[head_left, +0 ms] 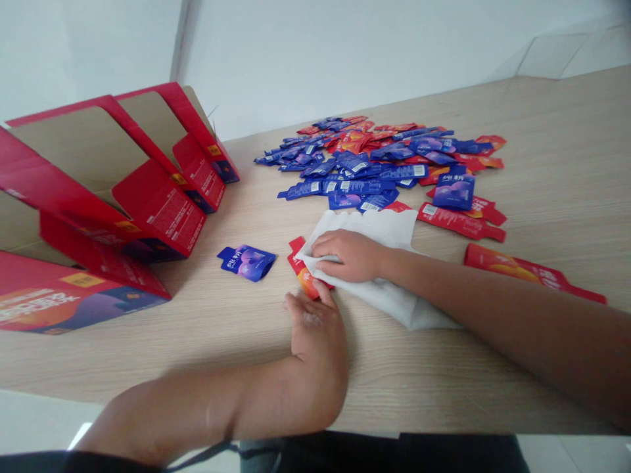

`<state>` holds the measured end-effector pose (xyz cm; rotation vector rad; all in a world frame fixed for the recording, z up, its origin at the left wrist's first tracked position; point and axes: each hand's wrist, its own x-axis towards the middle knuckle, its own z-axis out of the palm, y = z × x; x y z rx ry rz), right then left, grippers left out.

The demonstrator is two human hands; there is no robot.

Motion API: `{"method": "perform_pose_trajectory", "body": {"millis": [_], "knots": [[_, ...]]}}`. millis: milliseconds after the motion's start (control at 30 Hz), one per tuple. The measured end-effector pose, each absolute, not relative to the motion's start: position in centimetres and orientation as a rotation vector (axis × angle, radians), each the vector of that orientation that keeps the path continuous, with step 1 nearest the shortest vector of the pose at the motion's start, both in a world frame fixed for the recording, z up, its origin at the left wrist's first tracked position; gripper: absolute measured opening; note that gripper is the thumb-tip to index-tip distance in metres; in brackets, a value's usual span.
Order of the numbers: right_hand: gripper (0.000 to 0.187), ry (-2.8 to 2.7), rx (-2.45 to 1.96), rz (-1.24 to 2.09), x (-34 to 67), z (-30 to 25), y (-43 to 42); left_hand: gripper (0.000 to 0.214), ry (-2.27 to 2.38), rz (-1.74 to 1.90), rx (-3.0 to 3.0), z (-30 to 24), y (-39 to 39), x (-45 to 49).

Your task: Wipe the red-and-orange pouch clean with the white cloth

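A red and orange pouch (pixel 302 270) lies on the wooden table (pixel 197 328), mostly covered by a white cloth (pixel 389 263). My right hand (pixel 345 255) presses down on the cloth with its fingers curled over the pouch. My left hand (pixel 315 328) rests on the table just below, its fingertips touching the lower edge of the pouch, fingers together. A single blue pouch (pixel 247 261) lies to the left of them.
A heap of several blue and red pouches (pixel 384 164) spreads across the table's far middle. Open red cardboard boxes (pixel 98 197) stand at the left. A long red pouch (pixel 532 270) lies at the right, beside my right forearm.
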<state>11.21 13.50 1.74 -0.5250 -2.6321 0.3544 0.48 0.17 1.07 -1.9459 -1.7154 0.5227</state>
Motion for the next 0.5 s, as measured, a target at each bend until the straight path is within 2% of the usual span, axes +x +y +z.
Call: {"method": "perform_pose_trajectory", "body": {"millis": [500], "knots": [[0.018,-2.629,-0.546,0.355,11.24,1.66,13.48,0.051,-1.672,0.585,-1.926,1.14,0.2,0.43]]}}
